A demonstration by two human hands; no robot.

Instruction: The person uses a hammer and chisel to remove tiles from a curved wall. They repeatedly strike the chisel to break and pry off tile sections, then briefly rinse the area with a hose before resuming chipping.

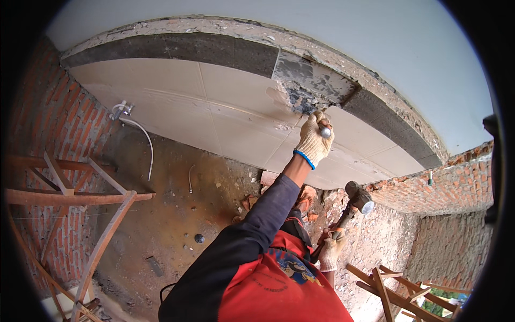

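My left hand, in a cream knitted glove with a blue cuff edge, is closed around a chisel. Its round metal butt end faces me; the tip is hidden behind the hand. The hand is against the beige tiled wall, just below a broken patch where tile is gone and dark rough mortar shows. Lower and to the right, my gloved right hand grips the handle of a club hammer. The heavy steel head points up, apart from the chisel.
Grey border tiles run along the wall's top. A tap with a white hose sits at left. Wooden trestles stand at left and more wooden frames at lower right. Broken brick pieces lie at the wall's foot.
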